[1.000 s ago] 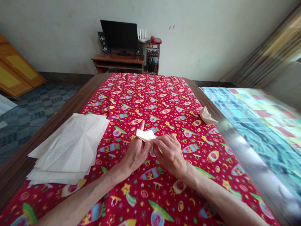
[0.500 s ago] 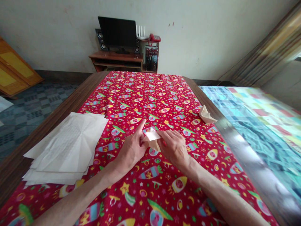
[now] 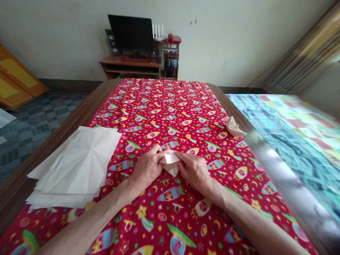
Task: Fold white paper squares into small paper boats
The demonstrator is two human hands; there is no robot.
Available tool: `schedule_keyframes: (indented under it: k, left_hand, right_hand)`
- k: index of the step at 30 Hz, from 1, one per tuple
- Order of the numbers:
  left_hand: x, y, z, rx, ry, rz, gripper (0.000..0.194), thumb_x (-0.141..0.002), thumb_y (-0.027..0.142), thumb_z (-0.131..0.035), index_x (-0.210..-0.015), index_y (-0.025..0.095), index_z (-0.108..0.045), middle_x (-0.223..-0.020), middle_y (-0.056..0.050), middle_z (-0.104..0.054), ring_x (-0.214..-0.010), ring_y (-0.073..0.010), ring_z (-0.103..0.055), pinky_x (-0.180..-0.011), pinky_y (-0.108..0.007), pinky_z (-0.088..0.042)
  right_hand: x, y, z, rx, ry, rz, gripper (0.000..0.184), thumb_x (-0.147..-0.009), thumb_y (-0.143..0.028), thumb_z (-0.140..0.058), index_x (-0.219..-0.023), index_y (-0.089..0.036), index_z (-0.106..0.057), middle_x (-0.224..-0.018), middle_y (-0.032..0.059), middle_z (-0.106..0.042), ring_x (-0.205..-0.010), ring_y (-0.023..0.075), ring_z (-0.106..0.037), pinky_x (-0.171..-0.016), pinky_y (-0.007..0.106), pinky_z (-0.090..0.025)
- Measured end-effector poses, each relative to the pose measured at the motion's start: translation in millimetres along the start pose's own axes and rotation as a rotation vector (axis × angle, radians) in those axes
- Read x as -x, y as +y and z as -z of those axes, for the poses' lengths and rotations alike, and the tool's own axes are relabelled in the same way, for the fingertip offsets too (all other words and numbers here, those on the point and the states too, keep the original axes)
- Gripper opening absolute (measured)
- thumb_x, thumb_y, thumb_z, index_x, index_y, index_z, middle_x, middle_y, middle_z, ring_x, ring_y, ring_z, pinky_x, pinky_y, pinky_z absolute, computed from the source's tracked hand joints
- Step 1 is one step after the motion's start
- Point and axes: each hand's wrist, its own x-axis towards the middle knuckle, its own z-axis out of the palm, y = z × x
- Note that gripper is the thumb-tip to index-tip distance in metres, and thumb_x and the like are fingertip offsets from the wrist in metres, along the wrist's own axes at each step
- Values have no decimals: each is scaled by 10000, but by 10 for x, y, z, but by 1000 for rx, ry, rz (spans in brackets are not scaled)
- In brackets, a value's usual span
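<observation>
Left hand [image 3: 149,165]: its pointing finger stuck up half a second ago; now it has bent down beside the folded paper [image 3: 172,158].
Right hand [image 3: 195,171]: it has stayed close, with its fingertips now near the paper's far right corner.
Folded paper: it sits between the two hands, low over the red cloth [image 3: 172,106]; I cannot tell if it touches. Its near point shows more clearly than before.
Fingers: both sets are pinched in tight, left ones on the left side, right ones on the right. Some tips are hidden.
Paper's weight: very light, I think, so a small push could shift it.
Paper's feel: likely thin and bendy, a bit firmer where it is folded. It could crumple or rip if tugged hard.
Paper's sides: good spots for a soft pinch, leaving the middle free.
Paper stack [image 3: 79,163]: still lying at the left, with crease lines on top.
Small folded shape [image 3: 235,128]: still at the right, well apart from the hands.
</observation>
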Motion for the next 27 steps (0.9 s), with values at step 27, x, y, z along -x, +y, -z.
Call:
schedule_keyframes:
  k: [27]
  left_hand:
    - [153, 78, 126, -346, -165, -265, 363, -942, 151, -424, -1287, 244, -486, -993, -55, -518, -907, -212, -509, -789, -357, -473]
  right_hand:
    - [68, 106, 171, 417, -150, 147, 271, -928, -197, -460, -1157, -220, -605, -823, 59, -522, -682, 157, -441, -502, 250, -290]
